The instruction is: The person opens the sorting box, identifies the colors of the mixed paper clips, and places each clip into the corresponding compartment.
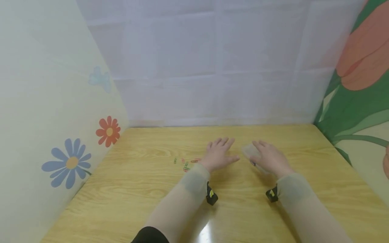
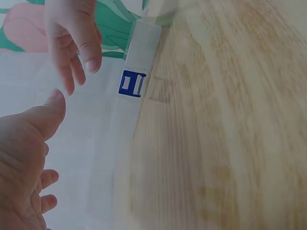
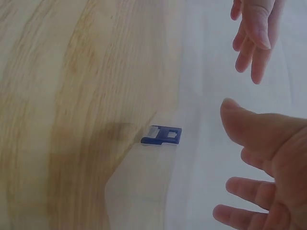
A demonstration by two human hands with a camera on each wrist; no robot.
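Clear box [image 1: 251, 152], long axis near-to-far

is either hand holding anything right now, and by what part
Nothing is held. The left hand and the right hand are both open above the table; the clear plastic box lies free under the right one.

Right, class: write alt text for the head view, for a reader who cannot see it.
Two hands hover low over a wooden table: the left hand open beside scattered coloured paper clips, the right hand open above a clear plastic box. Flower-patterned screens surround the table.
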